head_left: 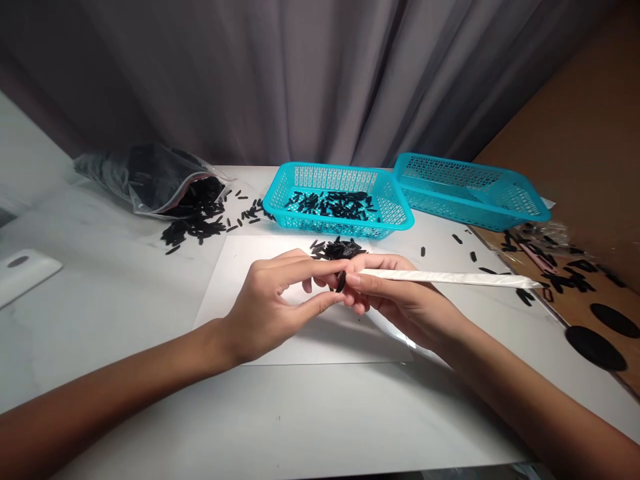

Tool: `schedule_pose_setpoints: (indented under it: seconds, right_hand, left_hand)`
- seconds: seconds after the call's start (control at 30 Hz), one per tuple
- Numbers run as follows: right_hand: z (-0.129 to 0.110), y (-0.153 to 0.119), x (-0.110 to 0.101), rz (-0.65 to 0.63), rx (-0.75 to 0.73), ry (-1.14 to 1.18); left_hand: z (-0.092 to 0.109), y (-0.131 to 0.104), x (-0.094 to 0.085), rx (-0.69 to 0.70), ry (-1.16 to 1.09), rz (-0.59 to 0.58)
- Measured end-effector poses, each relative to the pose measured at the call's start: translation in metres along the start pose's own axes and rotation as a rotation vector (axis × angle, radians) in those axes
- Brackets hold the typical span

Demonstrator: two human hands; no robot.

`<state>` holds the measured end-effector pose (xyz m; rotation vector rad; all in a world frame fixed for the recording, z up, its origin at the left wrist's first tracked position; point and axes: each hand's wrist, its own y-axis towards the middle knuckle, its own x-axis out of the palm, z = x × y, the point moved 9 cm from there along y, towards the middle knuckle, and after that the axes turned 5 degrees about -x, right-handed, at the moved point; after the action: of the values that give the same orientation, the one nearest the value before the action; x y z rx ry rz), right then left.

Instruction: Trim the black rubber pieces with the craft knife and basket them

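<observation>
My left hand point(285, 293) pinches a small black elongated piece point(341, 281) between thumb and index finger. My right hand point(385, 283) meets it there, its fingertips at the piece's other side. Lying across the right hand, under the thumb, is a thin white stick point(450, 277) that looks wrapped in twisted paper and points right. Just beyond the hands, a pile of similar black pieces point(339, 249) rests on a white sheet point(240, 273). How the right fingertips touch the piece is partly hidden.
A blue perforated basket point(340, 230) holds many black pieces; another blue basket point(475, 213) stands to its right. At left, a clear zip bag point(145, 177) spills black pieces point(200, 223). Black oval discs point(595, 347) lie on a brown board at right. A white object point(30, 273) sits far left.
</observation>
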<state>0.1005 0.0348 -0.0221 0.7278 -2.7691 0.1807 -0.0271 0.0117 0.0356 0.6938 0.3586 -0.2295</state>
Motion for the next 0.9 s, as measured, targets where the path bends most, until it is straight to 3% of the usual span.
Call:
schedule_pose_setpoints:
  seconds: [0.17, 0.27, 0.33, 0.47, 0.63, 0.83, 0.9]
  right_hand:
    - [0.004, -0.001, 0.001, -0.009, 0.049, 0.013]
    - [0.003, -0.001, 0.000, -0.005, 0.007, -0.004]
    - [-0.004, -0.001, -0.006, 0.051, -0.080, -0.077]
    - [-0.033, -0.012, -0.020, 0.288, -0.335, -0.416]
    - [-0.066, -0.039, -0.014, 0.445, -0.612, -0.599]
    - [-0.078, -0.054, 0.016, 0.235, -0.920, -0.877]
    - [-0.081, -0.058, 0.021, 0.237, -0.962, -0.947]
  left_hand:
    - [0.001, 0.000, 0.000, 0.018, 0.015, -0.014]
    - [-0.001, 0.002, -0.001, -0.008, 0.012, -0.005]
    - [-0.003, 0.004, -0.004, -0.043, 0.006, 0.009]
    - [-0.010, 0.007, -0.009, -0.148, -0.022, 0.044]
    - [-0.013, 0.009, -0.014, -0.216, -0.031, 0.066]
    - [-0.008, 0.010, -0.019, -0.195, -0.002, 0.112]
    - [-0.006, 0.010, -0.020, -0.181, 0.015, 0.122]
